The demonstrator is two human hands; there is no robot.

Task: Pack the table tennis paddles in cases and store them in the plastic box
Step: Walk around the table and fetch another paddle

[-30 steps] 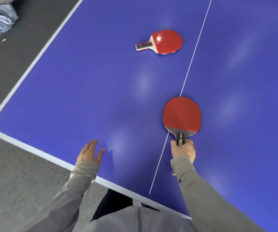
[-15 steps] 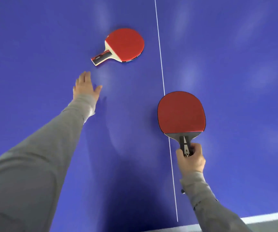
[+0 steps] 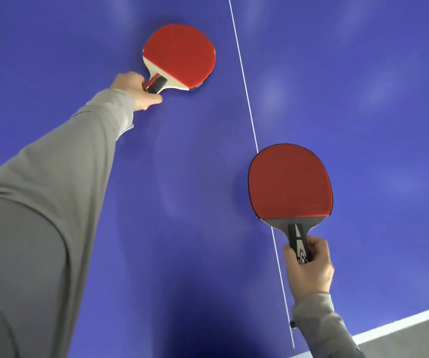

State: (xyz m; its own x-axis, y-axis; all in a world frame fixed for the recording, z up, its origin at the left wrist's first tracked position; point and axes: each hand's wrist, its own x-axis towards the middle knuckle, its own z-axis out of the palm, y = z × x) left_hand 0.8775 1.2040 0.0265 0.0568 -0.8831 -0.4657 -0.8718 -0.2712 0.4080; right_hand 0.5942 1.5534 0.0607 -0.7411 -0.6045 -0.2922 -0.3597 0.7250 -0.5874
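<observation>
Item 1: far paddle [image 3: 180,55]. Red rubber face up, pale wood showing at the neck, handle black with a red stripe. It lay on the blue counter [image 3: 350,99], left of the white centre line [image 3: 244,81], handle pointing toward the person. Whether the blade rested flat or was slightly raised could not be told.

Item 2: left hand [image 3: 137,91]. Arm in a grey sleeve [image 3: 61,192] stretched far forward; fingers curled closed around the handle of the far paddle.

Item 3: near paddle [image 3: 289,182]. Darker red face up with a black rim, grey neck, black handle with a pale insert. It sat over the centre line, blade away from the person, well apart from the far paddle.

Item 4: right hand [image 3: 309,267]. Fingers and thumb wrapped closed around the lower handle of the near paddle, grey cuff at the wrist.

Item 5: white edge stripe [image 3: 402,324] of the counter at lower right, grey floor [image 3: 415,344] beyond it
</observation>
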